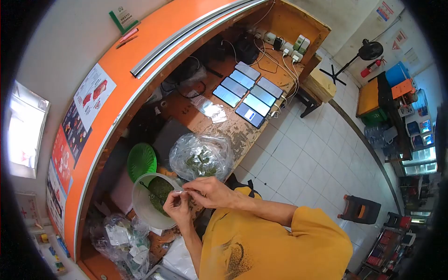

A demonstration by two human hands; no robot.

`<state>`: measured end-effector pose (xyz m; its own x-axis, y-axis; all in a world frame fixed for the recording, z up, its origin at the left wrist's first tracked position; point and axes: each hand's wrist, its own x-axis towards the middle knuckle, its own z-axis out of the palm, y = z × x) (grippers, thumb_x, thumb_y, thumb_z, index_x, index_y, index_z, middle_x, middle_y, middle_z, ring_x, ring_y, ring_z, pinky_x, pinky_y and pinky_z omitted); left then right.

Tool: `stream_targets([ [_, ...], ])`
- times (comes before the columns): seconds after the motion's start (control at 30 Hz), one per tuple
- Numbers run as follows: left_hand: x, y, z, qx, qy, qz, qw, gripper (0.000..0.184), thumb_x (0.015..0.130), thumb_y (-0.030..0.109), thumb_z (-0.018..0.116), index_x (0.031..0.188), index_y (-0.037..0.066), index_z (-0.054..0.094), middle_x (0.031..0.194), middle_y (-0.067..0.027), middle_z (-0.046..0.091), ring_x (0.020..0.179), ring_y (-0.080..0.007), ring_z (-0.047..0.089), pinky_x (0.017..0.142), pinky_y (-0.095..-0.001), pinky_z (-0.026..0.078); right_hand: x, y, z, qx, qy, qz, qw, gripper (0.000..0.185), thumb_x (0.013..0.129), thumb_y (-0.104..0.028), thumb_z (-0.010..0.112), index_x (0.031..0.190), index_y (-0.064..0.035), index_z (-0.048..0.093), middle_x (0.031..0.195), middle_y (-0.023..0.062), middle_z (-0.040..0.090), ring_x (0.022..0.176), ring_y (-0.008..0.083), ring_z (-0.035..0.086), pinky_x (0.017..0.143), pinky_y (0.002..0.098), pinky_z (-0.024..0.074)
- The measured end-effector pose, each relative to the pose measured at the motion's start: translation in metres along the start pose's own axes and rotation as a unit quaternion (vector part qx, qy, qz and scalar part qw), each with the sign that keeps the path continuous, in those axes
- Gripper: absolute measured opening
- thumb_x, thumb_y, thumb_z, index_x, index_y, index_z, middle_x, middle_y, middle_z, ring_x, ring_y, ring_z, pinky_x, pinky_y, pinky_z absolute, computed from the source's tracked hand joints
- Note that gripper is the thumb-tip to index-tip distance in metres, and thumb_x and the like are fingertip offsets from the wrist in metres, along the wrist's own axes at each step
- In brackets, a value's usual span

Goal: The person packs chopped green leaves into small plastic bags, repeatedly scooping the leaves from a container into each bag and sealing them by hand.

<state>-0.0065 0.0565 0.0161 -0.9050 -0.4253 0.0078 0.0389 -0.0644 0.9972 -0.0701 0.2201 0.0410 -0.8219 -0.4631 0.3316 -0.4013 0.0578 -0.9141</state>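
Note:
My left hand [178,209] and my right hand [209,192] are close together at the rim of a translucent white tub [141,199]. Between their pinched fingertips is a small clear plastic bag [179,191], mostly hidden by the fingers. Inside the tub lies a chopped green herb mix [160,191] with a dark-handled spoon [144,185] stuck in it. Just beyond my right hand sits a large clear plastic bag [219,145] with green leaves [203,161] inside. A green plastic lid or basket [141,161] stands behind the tub.
Several phones [252,115] lie in rows on the worn counter [245,136], near cables and chargers [287,48]. Small clear packets [215,113] lie nearby. A crumpled plastic bag [123,238] holds white scraps. An orange ledge [93,154] borders the counter; a stool [360,209] stands on the tiles.

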Motion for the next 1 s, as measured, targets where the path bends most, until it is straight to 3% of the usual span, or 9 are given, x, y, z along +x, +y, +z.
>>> stream_targets([
  [0.2,0.007,0.006,0.022,0.078,-0.018,0.017,0.997,0.025,0.094,0.017,0.082,0.087,0.0,0.065,0.086,0.0008,0.062,0.078,-0.0072,0.055,0.07,-0.0223,0.043,0.014,0.006,-0.03,0.028,-0.022,-0.042,0.999,0.026,0.088,-0.004,0.071,0.113,0.002,0.071,0.093,0.0205,0.072,0.086,0.0389,0.072,0.077,0.0444,0.0584],
  [0.53,-0.003,-0.001,0.026,0.162,0.009,-0.026,0.986,0.025,0.098,0.017,0.077,0.088,-0.001,0.064,0.09,-0.0007,0.06,0.081,-0.0082,0.054,0.07,-0.0224,0.042,0.031,0.037,-0.023,0.062,-0.073,0.011,0.995,0.016,0.087,-0.003,0.067,0.103,0.0011,0.068,0.084,0.0205,0.068,0.08,0.0398,0.069,0.072,0.0465,0.0561],
  [0.7,0.003,-0.001,0.031,0.091,0.024,-0.037,0.995,0.029,0.1,0.021,0.076,0.088,0.0,0.06,0.09,-0.0011,0.059,0.081,-0.0097,0.054,0.072,-0.0236,0.043,0.04,0.034,-0.026,0.04,-0.069,-0.048,0.996,0.019,0.088,-0.003,0.066,0.106,0.0004,0.067,0.085,0.0198,0.068,0.08,0.0412,0.069,0.072,0.0462,0.0563],
  [0.8,0.002,-0.005,0.029,0.044,0.008,-0.047,0.998,0.034,0.098,0.026,0.078,0.087,0.001,0.059,0.09,-0.0011,0.059,0.082,-0.0097,0.054,0.074,-0.0241,0.043,0.036,0.039,-0.022,0.076,-0.065,0.001,0.995,0.02,0.089,-0.003,0.066,0.109,0.002,0.065,0.087,0.0163,0.07,0.079,0.0321,0.071,0.072,0.042,0.0565],
  [0.87,0.003,-0.005,0.026,0.016,-0.005,-0.052,0.999,0.037,0.097,0.029,0.08,0.085,0.002,0.059,0.09,-0.0011,0.059,0.082,-0.0096,0.054,0.074,-0.0244,0.043,0.034,0.04,-0.02,0.172,-0.071,0.12,0.975,0.019,0.091,-0.003,0.066,0.11,0.0022,0.064,0.087,0.0123,0.071,0.078,0.0226,0.071,0.07,0.0377,0.0557],
  [1.0,0.004,-0.011,0.017,-0.03,-0.021,-0.068,0.997,0.04,0.095,0.033,0.082,0.083,0.002,0.058,0.09,-0.0018,0.06,0.08,-0.0096,0.055,0.073,-0.0248,0.043,0.024,0.064,0.001,0.404,-0.069,0.251,0.877,0.017,0.094,-0.002,0.067,0.11,0.0016,0.063,0.087,0.0046,0.072,0.079,0.0087,0.066,0.068,0.0292,0.0537],
])
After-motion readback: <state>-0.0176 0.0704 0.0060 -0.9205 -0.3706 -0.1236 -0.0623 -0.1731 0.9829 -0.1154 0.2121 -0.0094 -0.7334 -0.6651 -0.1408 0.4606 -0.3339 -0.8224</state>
